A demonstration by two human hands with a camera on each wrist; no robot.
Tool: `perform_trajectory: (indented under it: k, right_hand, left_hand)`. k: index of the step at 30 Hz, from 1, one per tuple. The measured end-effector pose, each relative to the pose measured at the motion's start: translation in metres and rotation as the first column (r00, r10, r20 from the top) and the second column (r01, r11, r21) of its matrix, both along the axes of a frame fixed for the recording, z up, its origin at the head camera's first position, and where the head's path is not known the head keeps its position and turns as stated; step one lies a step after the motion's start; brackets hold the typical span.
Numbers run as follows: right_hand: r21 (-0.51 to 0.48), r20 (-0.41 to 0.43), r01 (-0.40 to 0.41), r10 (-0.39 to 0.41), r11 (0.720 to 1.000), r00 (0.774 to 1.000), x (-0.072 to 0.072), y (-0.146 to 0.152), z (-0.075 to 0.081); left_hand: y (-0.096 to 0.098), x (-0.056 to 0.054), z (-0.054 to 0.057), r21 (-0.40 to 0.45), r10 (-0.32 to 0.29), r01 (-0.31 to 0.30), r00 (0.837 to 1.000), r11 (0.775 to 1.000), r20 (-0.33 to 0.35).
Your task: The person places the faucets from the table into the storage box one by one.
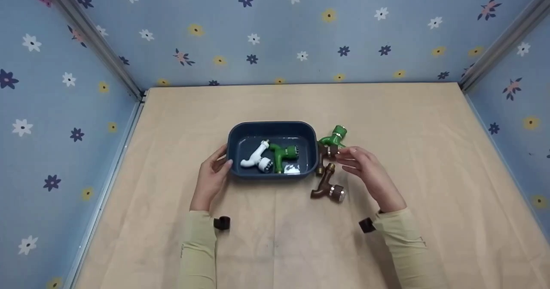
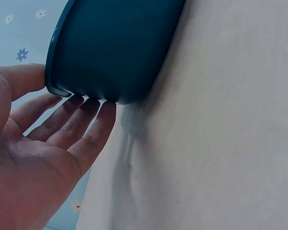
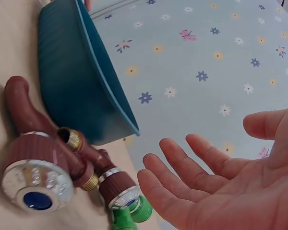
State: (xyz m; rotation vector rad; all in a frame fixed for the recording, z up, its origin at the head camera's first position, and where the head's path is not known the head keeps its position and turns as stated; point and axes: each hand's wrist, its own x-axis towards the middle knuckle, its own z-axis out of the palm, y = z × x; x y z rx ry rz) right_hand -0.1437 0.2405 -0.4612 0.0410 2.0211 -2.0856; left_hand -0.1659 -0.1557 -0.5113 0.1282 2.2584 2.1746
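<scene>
A dark blue plastic basin (image 1: 273, 176) stands on the table with a white tap (image 1: 257, 155) and a green tap (image 1: 284, 152) lying inside. My left hand (image 1: 211, 176) touches the basin's left end, its thumb by the rim and extended fingertips (image 2: 107, 112) against the outer wall. To the right of the basin, my right hand (image 1: 365, 168) is held with fingers extended and nothing in it. Nearest to it is a brown tap (image 3: 117, 184) beside the basin. A second brown tap (image 1: 328, 188) lies closer to me. Behind them is another green tap (image 1: 335, 137), partly hidden.
A beige cloth (image 1: 275, 237) covers the table. Blue flowered panels (image 1: 275, 35) rise at the back and both sides, with grey metal posts (image 1: 92, 35) at the corners. Small black devices (image 1: 222, 223) sit at both wrists.
</scene>
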Motion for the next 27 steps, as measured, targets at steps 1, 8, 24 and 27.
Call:
perform_trajectory:
  k: [1, 8, 24, 27]
  right_hand:
    - [-0.002, 0.002, 0.002, -0.002, 1.0, 1.0, 0.0, 0.0, -0.001]
    - [-0.005, 0.021, 0.001, -0.001, 1.0, 1.0, 0.004, 0.004, -0.012]
    - [0.025, 0.086, 0.009, -0.012, 1.0, 0.996, 0.013, 0.009, -0.028]
    - [0.026, 0.088, 0.004, -0.006, 1.0, 0.996, 0.015, 0.008, -0.031]
  left_hand:
    - [0.0, 0.0, 0.0, 0.0, -0.001, 0.001, 1.0, 1.0, -0.001]
    - [0.0, 0.0, 0.0, 0.011, 0.0, 0.001, 1.0, 1.0, -0.004]
    - [-0.004, -0.009, -0.027, -0.013, 0.032, -0.033, 0.999, 0.999, -0.026]
    - [-0.004, -0.007, -0.019, 0.008, 0.016, -0.016, 0.999, 1.0, -0.031]
